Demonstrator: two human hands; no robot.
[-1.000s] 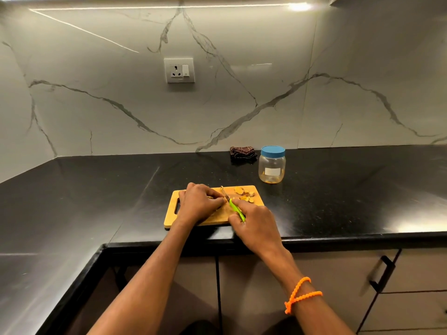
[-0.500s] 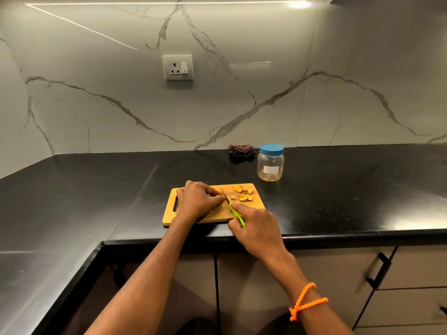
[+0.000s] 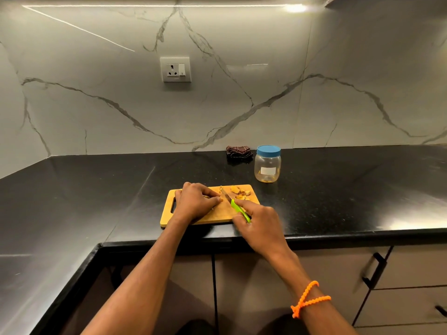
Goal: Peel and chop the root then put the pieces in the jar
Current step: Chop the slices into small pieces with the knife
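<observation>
Meanwhile the left hand (image 3: 196,201) pinned the root on the board (image 3: 217,212); the right hand (image 3: 258,222) gripped the knife (image 3: 235,205). The jar (image 3: 267,165) bore a blank white label.

Single view, head-worn wide-angle camera: looked forward and down from above the counter edge (image 3: 314,234) toward the marble backsplash (image 3: 242,68), near enough that both forearms filled the lower frame (straight lines bowed near the borders).
</observation>
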